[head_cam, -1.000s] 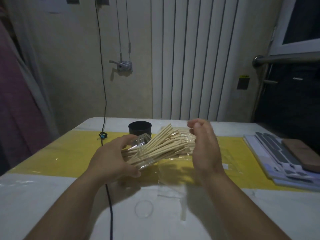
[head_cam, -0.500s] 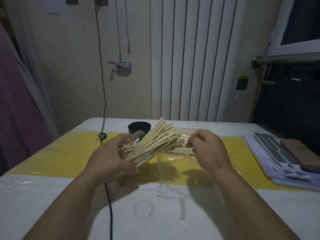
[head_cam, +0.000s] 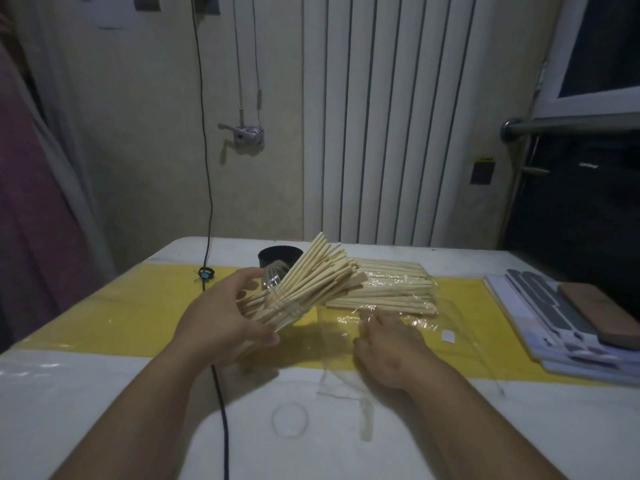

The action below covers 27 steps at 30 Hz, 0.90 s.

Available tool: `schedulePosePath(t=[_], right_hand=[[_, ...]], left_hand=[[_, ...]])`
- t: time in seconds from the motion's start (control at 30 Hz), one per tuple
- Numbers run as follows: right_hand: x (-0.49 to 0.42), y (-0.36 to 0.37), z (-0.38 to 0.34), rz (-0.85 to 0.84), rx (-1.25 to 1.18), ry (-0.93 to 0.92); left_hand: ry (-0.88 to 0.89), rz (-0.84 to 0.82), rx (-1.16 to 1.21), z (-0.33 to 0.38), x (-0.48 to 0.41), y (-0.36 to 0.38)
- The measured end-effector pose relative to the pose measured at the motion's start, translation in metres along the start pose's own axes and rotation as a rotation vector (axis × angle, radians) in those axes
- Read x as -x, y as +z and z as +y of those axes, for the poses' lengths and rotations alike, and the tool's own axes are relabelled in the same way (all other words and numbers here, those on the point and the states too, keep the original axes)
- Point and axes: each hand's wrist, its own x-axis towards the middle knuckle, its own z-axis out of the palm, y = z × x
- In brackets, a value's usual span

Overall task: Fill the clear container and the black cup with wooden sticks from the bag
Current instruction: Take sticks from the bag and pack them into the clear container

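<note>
Dim room, white table (head_cam: 104, 410) with a yellow strip (head_cam: 121, 317) across it. The clear plastic container (head_cam: 275, 284) is held tilted over that strip, crammed with pale wooden sticks (head_cam: 311, 277), and the left hand (head_cam: 221, 320) is wrapped round it. The round black cup (head_cam: 278, 256) sits right behind. The right hand (head_cam: 391, 344) lies flat, fingers straight, holding nothing, on the clear plastic bag (head_cam: 450, 327), which has more sticks in it.

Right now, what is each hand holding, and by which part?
The left hand grips the tilted clear container, stuffed with wooden sticks, around its lower end. The right hand holds nothing; its straight fingers rest on the bag.
</note>
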Motion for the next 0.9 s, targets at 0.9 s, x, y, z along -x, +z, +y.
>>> schedulePosePath(t=[0.9], right_hand=[[-0.054, 0.003, -0.009, 0.248, 0.210, -0.020]], left_hand=[[-0.035, -0.010, 0.018, 0.002, 0.001, -0.001]])
